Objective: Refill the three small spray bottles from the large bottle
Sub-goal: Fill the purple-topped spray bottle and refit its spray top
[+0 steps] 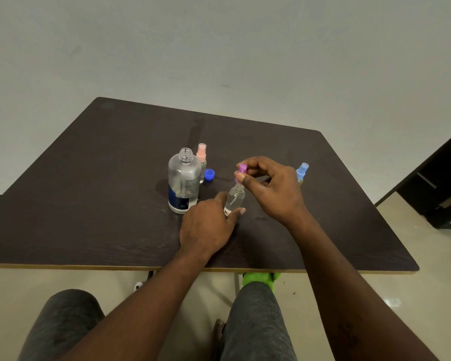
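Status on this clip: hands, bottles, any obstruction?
Left hand steadies small bottle on table. Right hand pinches purple sprayer at its neck. Large bottle open, blue cap beside. Nothing blocking.

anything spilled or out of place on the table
No obvious spill. The large bottle stands uncapped, its blue cap lying loose on the table beside it, as refilling would require. The small bottles stand upright.

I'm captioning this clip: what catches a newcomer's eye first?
At the centre of the dark wooden table, the left hand steadies a small clear spray bottle while the right hand pinches its purple sprayer top. Just left stands the large clear uncapped bottle.
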The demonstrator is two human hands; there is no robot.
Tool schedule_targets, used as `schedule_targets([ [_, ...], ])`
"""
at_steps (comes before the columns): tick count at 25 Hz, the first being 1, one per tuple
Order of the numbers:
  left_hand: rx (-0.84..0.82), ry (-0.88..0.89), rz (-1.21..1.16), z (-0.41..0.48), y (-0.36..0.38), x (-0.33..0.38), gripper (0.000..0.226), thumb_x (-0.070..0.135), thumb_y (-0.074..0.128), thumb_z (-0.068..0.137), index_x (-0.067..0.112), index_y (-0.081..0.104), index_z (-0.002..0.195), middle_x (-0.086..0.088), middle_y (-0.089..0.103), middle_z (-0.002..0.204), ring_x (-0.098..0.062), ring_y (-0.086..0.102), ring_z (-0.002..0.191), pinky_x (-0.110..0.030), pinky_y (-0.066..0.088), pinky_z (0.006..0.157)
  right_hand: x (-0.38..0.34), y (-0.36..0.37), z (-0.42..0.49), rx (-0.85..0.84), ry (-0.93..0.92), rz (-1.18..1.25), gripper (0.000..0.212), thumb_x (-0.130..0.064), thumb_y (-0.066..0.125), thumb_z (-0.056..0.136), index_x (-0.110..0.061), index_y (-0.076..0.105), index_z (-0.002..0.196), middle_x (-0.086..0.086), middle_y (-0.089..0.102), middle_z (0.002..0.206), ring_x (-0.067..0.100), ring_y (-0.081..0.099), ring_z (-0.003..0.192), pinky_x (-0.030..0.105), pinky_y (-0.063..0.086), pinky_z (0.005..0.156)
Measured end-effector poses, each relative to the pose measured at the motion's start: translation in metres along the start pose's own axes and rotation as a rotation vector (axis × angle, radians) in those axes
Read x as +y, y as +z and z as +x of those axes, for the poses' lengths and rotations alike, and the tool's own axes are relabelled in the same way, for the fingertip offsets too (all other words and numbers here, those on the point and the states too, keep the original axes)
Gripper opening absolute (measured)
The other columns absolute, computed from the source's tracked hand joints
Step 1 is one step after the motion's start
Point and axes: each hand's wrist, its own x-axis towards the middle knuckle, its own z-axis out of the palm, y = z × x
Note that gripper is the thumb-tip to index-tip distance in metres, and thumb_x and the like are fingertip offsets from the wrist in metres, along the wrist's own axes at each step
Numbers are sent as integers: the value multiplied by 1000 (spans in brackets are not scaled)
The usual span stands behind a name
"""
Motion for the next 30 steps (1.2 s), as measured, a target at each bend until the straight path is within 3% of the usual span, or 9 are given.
schedule_targets([
  [5,3,2,9,0,1,1,53,74,47,93,33,59,125,4,74,92,-21,70,89,-34,42,63,10,5,-9,2,55,37,21,-22,76,96,-17,75,116,-7,78,103,6,73,98,32,63,83],
  [9,0,-5,9,0,0,1,52,74,47,94,33,59,124,4,73,91,-21,69,88,-33,40,63,13,8,-11,-3,86,70,21,-21,75,96,-18,75,117,-6,78,105,8,74,99,39,64,86],
  [20,-12,-7,19,0,-2,1,53,74,47,94,33,58,125,4,72,92,-20,68,87,-33,42,63,16,12,-14,-37,88,48,21,-22,76,96,-19,75,117,-9,77,105,2,72,99,23,60,83],
  [25,-20,-5,23,0,-2,1,51,75,46,94,32,58,119,5,71,89,-18,67,84,-33,42,63,18,14,-17,-11,101,78,19,-22,77,95,-20,76,114,-9,78,105,4,73,100,29,62,85],
  [30,-11,-5,34,0,-1,1,51,74,45,94,31,59,117,4,71,89,-19,67,83,-34,43,62,17,19,-21,48,133,75,18,-27,80,92,-22,75,108,-10,77,98,6,72,95,30,62,75],
])
